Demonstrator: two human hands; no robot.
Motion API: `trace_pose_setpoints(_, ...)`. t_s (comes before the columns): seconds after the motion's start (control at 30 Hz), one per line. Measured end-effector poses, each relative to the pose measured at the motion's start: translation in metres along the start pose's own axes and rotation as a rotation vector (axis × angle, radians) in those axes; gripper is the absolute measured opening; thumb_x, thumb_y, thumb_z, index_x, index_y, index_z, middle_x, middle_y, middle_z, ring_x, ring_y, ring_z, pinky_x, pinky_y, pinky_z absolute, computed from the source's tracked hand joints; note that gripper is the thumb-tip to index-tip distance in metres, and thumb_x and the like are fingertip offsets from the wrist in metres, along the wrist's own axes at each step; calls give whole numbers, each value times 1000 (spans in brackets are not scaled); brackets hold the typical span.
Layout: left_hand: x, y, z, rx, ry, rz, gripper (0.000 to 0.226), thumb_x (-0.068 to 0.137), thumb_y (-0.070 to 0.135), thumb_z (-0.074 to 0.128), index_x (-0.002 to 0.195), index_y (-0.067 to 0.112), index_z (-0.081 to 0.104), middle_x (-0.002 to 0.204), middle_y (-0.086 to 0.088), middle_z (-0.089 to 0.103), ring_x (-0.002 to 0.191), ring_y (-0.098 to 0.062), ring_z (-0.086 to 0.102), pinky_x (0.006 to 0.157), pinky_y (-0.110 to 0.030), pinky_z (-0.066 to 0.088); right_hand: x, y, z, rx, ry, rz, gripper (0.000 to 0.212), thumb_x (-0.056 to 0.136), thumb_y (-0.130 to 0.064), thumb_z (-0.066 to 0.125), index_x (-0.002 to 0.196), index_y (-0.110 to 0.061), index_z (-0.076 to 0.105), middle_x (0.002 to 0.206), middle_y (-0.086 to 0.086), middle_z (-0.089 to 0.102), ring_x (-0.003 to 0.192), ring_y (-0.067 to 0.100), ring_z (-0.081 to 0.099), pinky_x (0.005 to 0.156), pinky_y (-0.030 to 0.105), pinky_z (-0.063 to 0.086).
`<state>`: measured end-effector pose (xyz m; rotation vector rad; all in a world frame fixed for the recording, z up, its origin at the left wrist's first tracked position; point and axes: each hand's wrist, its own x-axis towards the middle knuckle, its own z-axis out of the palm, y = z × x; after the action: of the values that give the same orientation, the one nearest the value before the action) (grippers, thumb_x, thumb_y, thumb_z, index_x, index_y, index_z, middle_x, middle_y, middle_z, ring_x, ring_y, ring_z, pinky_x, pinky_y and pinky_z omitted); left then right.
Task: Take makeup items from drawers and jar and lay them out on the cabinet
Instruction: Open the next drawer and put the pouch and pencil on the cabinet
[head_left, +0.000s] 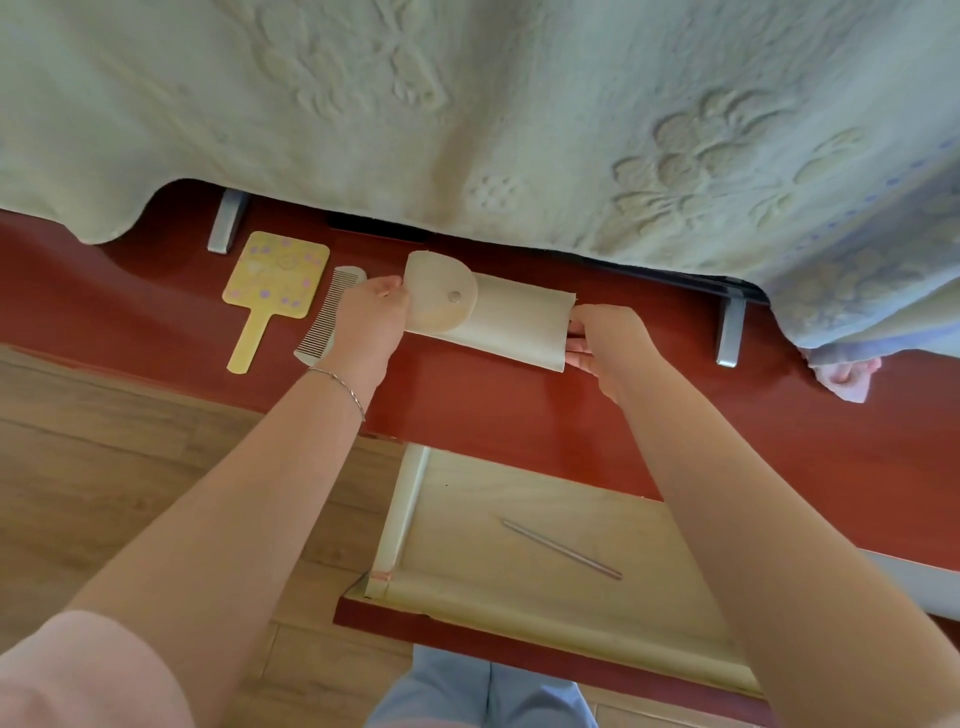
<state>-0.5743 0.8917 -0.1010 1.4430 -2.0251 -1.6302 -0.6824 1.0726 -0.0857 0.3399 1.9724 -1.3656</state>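
Two hands on pouch (511, 322), over open drawer (519, 551) holding a thin rod (561, 549). Left hand (366, 325) pinches the flap; right hand (605, 345) curls round the far end. Pouch flat on worktop (493, 410), just right of comb (327, 317) and mirror (275, 283). Advice: keep flap pinned, square pouch with comb.

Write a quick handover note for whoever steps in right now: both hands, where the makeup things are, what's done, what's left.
Left hand: holds the flap end of the cream pouch, flap open.
Right hand: grips the pouch's other end.
The pouch sits on the red cabinet top, in both hands.
Done: yellow hand mirror and comb lie side by side on the cabinet, left of the pouch.
Left: a thin metal stick still lies in the open drawer. Pouch contents cannot be seen. No jar in view.
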Motion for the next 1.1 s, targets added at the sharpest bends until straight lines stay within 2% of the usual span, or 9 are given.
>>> trace_pose_setpoints(0.1,-1,-1,-1,-2,-22,3,36,92,19,47,126,11,57,124,-1,57,113,-16,52,89,-24,39,3,0,0,53,5,15,35,87,1,44,120,5,54,120,21,60,86,22,60,90,38,51)
trace_pose_setpoints(0.2,-8,-4,-3,77,-5,112,23,90,14,45,105,13,62,100,0,58,92,-12,53,78,-22,39,-2,4,-3,15,-13,-4,37,88,-2,44,124,-1,53,114,14,63,89,20,61,90,35,51)
trace_pose_setpoints(0.33,-35,-15,-4,121,71,363,43,94,16,47,136,11,44,129,5,52,118,-9,49,92,-10,33,-31,19,-24,-225,34,-215,32,88,-16,50,119,-16,57,96,-1,66,87,14,64,85,33,52)
trace_pose_setpoints(0.43,-78,-28,7,138,42,572,30,92,17,50,122,15,56,102,19,55,97,-8,55,85,-14,42,-61,37,-50,-46,-174,-136,20,91,-14,53,108,-11,61,87,4,68,83,17,65,78,31,52)
trace_pose_setpoints(0.57,-133,-51,31,231,-289,850,24,88,22,50,107,13,63,87,7,61,82,-4,55,77,-14,43,-87,76,-91,-10,-481,-68,15,92,-12,53,100,-6,64,88,9,68,86,21,64,78,32,50)
trace_pose_setpoints(0.7,-153,-88,59,546,-635,863,26,90,32,50,108,19,64,95,9,64,88,-1,55,82,-16,44,-99,122,-109,-392,-612,12,17,93,-23,53,105,-17,64,102,2,68,94,16,64,82,26,51)
trace_pose_setpoints(0.8,-150,-115,80,778,-789,804,32,94,34,49,122,23,58,119,8,56,107,-6,50,94,-23,41,-83,166,-107,-882,-431,-46,33,92,-34,51,125,-26,51,129,-3,53,112,15,52,94,30,44)
trace_pose_setpoints(0.9,-144,-136,97,985,-838,855,37,95,30,46,132,22,51,140,5,44,128,-13,38,106,-28,32,-62,198,-101,-1113,-189,-204,55,93,-37,46,143,-25,28,148,3,28,135,25,26,108,40,30)
trace_pose_setpoints(1.1,-139,-159,116,1103,-786,936,31,88,10,53,117,17,59,129,-3,47,119,-25,41,95,-36,37,-11,188,-87,-1314,-42,-172,45,99,-38,25,136,-18,42,141,9,45,128,29,40,104,37,30)
